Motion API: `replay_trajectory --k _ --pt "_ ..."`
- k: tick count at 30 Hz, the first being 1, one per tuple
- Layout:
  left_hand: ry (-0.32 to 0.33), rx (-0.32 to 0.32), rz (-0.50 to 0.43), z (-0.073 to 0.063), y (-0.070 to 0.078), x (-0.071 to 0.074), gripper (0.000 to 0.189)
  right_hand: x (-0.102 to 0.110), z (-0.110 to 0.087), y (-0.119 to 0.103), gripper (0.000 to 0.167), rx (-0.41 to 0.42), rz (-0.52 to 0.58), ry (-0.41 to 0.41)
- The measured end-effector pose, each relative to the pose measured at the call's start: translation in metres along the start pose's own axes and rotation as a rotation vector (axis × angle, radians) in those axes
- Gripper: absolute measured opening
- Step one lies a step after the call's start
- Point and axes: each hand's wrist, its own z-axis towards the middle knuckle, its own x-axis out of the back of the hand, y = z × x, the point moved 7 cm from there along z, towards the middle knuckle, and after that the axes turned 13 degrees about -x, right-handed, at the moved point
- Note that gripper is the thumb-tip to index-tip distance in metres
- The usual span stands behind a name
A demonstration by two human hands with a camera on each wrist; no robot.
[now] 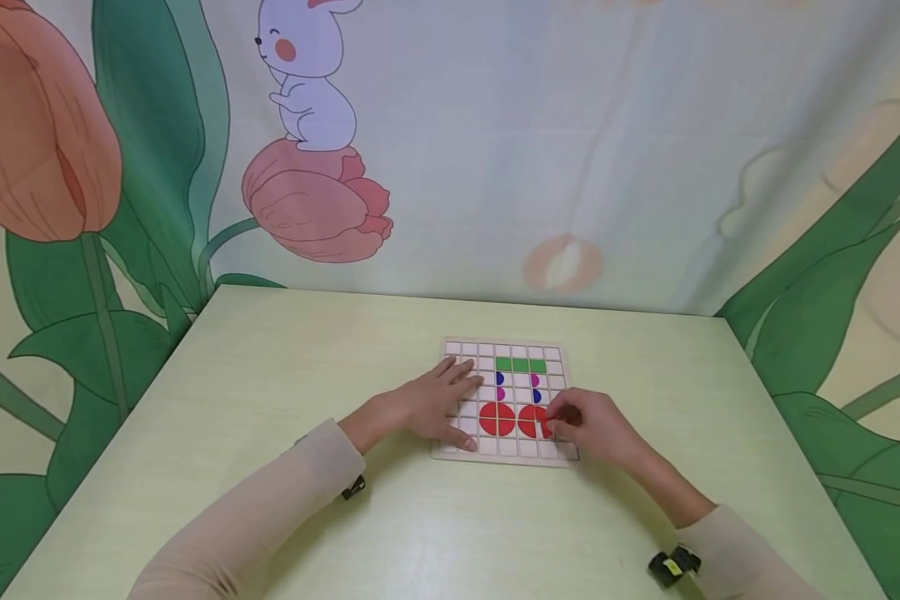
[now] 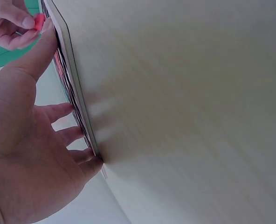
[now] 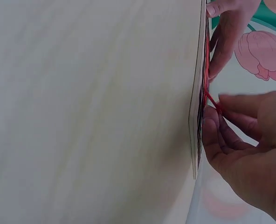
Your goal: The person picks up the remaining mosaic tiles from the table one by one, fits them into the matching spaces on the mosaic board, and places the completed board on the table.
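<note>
A square grid board with white cells lies on the table. My left hand rests on its left side, fingers spread and straight. At the lower right of the board, my right hand pinches a thin red tile between thumb and fingers. In the right wrist view this tile is tilted, its lower edge at the board. Beside it is a red round shape, its right part partly hidden by the fingers. A full red circle sits to its left. Above are small blue and magenta half-circles and a green row.
The pale table extends around the board on all sides. Behind it hangs a curtain printed with tulips and a rabbit. Dark clip-like devices are at both wrists.
</note>
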Motion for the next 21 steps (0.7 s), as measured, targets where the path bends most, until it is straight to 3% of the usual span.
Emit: replay_trajectory --k 5,21 --pt "0.007 0.007 0.0 0.0 -0.0004 -0.0002 0.112 -0.0016 -0.0041 -0.0012 0.019 0.03 -0.011 -0.033" --pt "0.005 -0.011 0.011 -0.001 -0.0006 0.0007 0.112 -0.0029 -0.0011 -0.0044 0.016 0.064 -0.114 -0.006"
